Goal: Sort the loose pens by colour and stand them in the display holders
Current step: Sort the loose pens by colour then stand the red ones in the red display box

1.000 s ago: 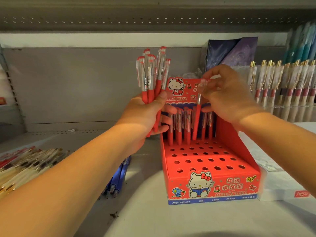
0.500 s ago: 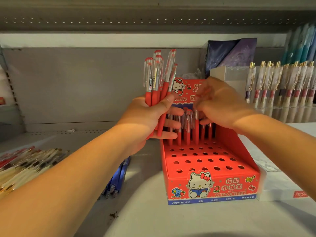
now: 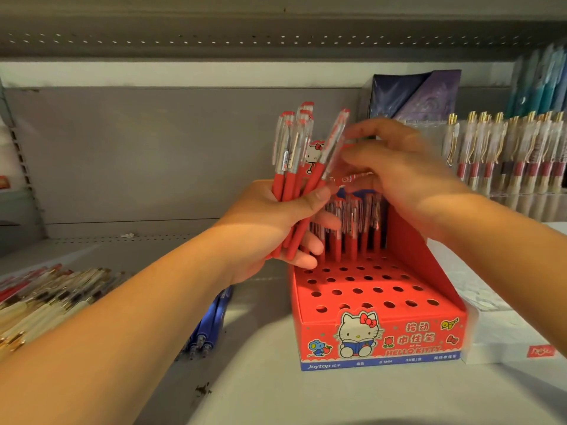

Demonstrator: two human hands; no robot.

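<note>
a heap of loose pens (image 3: 46, 297) lay at the shelf's far left, a few blue pens (image 3: 208, 326) nearer the middle. the left hand (image 3: 276, 222) gripped a bunch of red pens (image 3: 294, 167) upright beside the red display box (image 3: 380, 332), whose back row held standing red pens. the right hand (image 3: 399, 173), blurred, reached the rightmost pen's cap; whether it had closed on it i cannot tell.

Stationery shop: stocked pen displays (image 3: 506, 154)
</note>
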